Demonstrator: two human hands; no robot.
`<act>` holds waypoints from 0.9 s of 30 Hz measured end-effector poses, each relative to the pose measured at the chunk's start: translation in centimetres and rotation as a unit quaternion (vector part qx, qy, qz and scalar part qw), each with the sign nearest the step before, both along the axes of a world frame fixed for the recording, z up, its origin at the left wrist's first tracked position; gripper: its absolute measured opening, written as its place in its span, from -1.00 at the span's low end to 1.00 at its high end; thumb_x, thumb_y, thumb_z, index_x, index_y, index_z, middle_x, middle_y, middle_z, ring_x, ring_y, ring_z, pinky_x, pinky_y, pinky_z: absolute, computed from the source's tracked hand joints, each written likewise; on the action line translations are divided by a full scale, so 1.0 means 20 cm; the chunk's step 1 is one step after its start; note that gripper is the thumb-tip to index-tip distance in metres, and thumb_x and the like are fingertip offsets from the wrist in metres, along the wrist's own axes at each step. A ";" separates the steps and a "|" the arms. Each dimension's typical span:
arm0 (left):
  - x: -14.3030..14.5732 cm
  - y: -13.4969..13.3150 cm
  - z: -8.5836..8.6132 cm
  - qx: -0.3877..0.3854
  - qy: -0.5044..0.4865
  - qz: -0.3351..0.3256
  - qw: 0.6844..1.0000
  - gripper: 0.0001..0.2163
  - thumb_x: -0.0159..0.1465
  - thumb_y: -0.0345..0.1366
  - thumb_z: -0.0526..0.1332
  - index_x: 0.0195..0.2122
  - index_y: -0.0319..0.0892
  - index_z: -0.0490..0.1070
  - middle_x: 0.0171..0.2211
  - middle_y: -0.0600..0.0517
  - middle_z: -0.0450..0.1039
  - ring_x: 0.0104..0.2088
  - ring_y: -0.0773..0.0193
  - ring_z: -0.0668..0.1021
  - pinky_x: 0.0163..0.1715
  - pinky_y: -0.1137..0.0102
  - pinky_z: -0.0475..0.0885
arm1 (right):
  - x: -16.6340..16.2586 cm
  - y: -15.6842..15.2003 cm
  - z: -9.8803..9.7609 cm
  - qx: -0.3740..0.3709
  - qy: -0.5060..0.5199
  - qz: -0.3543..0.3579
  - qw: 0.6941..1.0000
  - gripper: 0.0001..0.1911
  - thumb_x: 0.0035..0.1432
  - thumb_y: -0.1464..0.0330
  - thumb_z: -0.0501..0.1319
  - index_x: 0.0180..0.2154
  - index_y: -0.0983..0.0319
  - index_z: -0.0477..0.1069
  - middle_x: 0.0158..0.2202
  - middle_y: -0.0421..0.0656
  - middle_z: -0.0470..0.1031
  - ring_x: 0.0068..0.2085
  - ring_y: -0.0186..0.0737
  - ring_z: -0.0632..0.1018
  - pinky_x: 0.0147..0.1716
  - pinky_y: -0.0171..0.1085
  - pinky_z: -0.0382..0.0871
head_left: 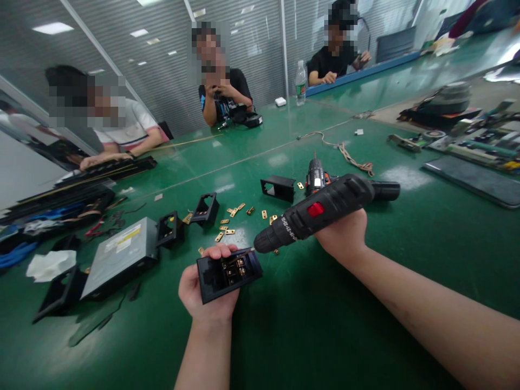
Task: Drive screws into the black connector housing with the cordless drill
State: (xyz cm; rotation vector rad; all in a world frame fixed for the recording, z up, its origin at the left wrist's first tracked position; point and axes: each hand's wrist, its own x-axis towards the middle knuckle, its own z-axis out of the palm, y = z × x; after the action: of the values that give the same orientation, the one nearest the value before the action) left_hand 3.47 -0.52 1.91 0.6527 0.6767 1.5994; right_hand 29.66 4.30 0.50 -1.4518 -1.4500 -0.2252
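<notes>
My left hand (211,309) is closed around a black plastic housing (211,279), whose open side faces up. Brass terminals and screws (235,271) show inside it. Closed on the grip of a black cordless drill (320,214) with a red switch, my right hand (345,233) tilts the tool down to the left. The chuck (266,241) is beside the housing's upper right edge, and a thin bit reaches over the opening; whether its tip touches a screw I cannot tell. Small brass plates (229,232) lie scattered behind the housing.
A second drill (314,176) lies behind the held one. More black housings (280,188) and a grey metal drive box (122,249) stand on the green table (309,330). A coiled cord (353,160) and circuit boards (479,146) lie right. Several people sit across.
</notes>
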 end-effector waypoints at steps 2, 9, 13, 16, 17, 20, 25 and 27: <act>0.00 0.00 0.00 0.000 0.000 0.003 1.000 -0.76 0.12 -0.08 0.28 -0.41 -0.16 0.54 -0.34 0.01 0.43 -0.19 0.15 0.54 0.00 0.22 0.51 | 0.01 0.00 -0.01 0.011 0.008 0.006 1.000 -0.79 0.04 0.18 0.21 -0.46 0.18 0.41 -0.40 -0.06 0.58 -0.22 0.07 0.62 -0.16 -0.02 0.46; 0.00 0.00 0.00 -0.007 0.002 0.004 1.000 -0.74 0.11 -0.06 0.29 -0.42 -0.17 0.54 -0.36 0.01 0.45 -0.18 0.14 0.55 -0.01 0.23 0.51 | 0.00 0.01 -0.02 0.005 -0.006 -0.003 1.000 -0.73 0.06 0.18 0.22 -0.27 0.23 0.47 -0.18 0.04 0.62 -0.03 0.16 0.59 0.01 0.07 0.42; 0.00 0.00 -0.01 -0.013 0.000 0.016 1.000 -0.75 0.11 -0.06 0.29 -0.42 -0.16 0.53 -0.36 0.00 0.47 -0.17 0.11 0.56 -0.01 0.21 0.50 | 0.01 0.01 -0.04 0.009 -0.008 -0.003 1.000 -0.70 0.10 0.19 0.21 -0.20 0.26 0.48 -0.12 0.09 0.61 0.02 0.20 0.58 0.02 0.10 0.42; -0.01 0.01 -0.01 -0.011 -0.002 0.016 1.000 -0.75 0.11 -0.07 0.28 -0.42 -0.16 0.53 -0.36 -0.01 0.48 -0.17 0.10 0.57 -0.01 0.20 0.51 | 0.01 0.01 -0.04 0.009 -0.019 0.001 1.000 -0.67 0.11 0.20 0.22 -0.15 0.26 0.49 -0.09 0.09 0.61 0.05 0.19 0.58 0.06 0.11 0.40; -0.01 0.01 -0.02 -0.011 -0.003 0.015 1.000 -0.75 0.12 -0.07 0.27 -0.41 -0.16 0.54 -0.35 -0.01 0.48 -0.17 0.09 0.57 -0.01 0.19 0.51 | 0.01 0.01 -0.04 0.008 -0.025 -0.001 1.000 -0.65 0.11 0.20 0.22 -0.13 0.27 0.48 -0.06 0.10 0.60 0.07 0.21 0.56 0.09 0.13 0.39; -0.01 0.01 -0.03 -0.005 -0.006 0.011 1.000 -0.75 0.13 -0.07 0.26 -0.41 -0.16 0.55 -0.35 -0.02 0.49 -0.16 0.09 0.57 -0.01 0.19 0.50 | 0.01 0.02 -0.04 0.011 -0.032 -0.005 0.999 -0.60 0.11 0.19 0.21 -0.09 0.30 0.49 -0.02 0.15 0.58 0.13 0.26 0.53 0.12 0.18 0.35; -0.01 0.01 -0.03 0.001 -0.023 0.010 1.000 -0.75 0.14 -0.10 0.25 -0.41 -0.18 0.57 -0.35 -0.03 0.49 -0.17 0.09 0.58 -0.02 0.21 0.51 | 0.01 0.02 -0.05 0.016 -0.019 0.000 1.000 -0.61 0.09 0.17 0.22 -0.13 0.29 0.50 -0.08 0.12 0.60 0.06 0.21 0.57 0.09 0.13 0.39; -0.01 0.01 -0.03 -0.002 -0.028 0.007 1.000 -0.75 0.13 -0.11 0.25 -0.42 -0.19 0.57 -0.36 -0.03 0.49 -0.18 0.10 0.58 -0.03 0.21 0.52 | 0.01 0.02 -0.05 0.013 -0.029 -0.007 0.999 -0.61 0.09 0.17 0.22 -0.12 0.29 0.50 -0.06 0.13 0.59 0.07 0.23 0.55 0.09 0.15 0.38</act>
State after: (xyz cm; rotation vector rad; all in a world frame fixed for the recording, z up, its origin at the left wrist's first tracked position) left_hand 3.31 -0.28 1.41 0.5993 0.6450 1.6232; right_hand 29.88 4.75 -0.42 -1.4462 -1.4796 -0.2963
